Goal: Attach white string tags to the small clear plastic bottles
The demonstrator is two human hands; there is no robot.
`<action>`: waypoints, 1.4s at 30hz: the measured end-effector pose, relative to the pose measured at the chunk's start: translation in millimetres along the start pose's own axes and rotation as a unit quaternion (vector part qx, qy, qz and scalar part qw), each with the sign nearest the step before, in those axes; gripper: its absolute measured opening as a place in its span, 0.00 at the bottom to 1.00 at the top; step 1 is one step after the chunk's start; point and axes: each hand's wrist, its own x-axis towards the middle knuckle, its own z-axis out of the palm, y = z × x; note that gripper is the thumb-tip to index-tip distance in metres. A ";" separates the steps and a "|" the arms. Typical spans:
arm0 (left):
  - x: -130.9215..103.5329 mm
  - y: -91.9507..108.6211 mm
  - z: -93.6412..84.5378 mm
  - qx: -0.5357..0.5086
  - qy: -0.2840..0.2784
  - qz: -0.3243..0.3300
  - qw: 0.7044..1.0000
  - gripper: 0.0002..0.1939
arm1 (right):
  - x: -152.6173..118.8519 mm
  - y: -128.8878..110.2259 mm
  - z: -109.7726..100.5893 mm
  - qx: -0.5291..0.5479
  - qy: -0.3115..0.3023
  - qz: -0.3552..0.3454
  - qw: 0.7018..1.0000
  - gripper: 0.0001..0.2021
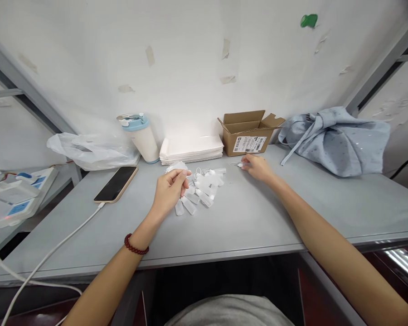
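Observation:
A pile of small translucent white plastic pieces, flat and bottle-like, several with a thin looped end, lies mid-table. Over its left edge is my left hand, thumb and fingertips pressed together; whatever they hold, if anything, is too small to make out. Right of the pile, near the cardboard box, my right hand rests low at the table surface. Its fingers are closed on a small white plastic piece with a thin tip pointing left, partly hidden by the fingertips.
Along the wall stand a plastic bag, a blue-lidded tumbler, a stack of white paper sheets and a blue cloth bag. A phone with a white charging cable lies at left.

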 end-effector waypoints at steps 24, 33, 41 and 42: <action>-5.7 4.7 4.4 0.028 -0.094 0.016 0.995 0.18 | -58.8 -105.7 -27.0 0.335 -0.014 -0.168 0.927 0.09; -8.8 5.8 6.1 0.029 -0.148 0.000 0.989 0.15 | -62.1 -109.6 -26.3 0.344 -0.006 -0.197 0.918 0.08; -7.1 8.6 5.8 0.004 -0.139 -0.013 0.990 0.17 | -66.0 -115.8 -26.2 0.345 -0.009 -0.210 0.915 0.07; -7.1 8.9 5.8 0.001 -0.139 -0.015 0.990 0.17 | -66.1 -115.8 -26.2 0.343 -0.007 -0.211 0.915 0.07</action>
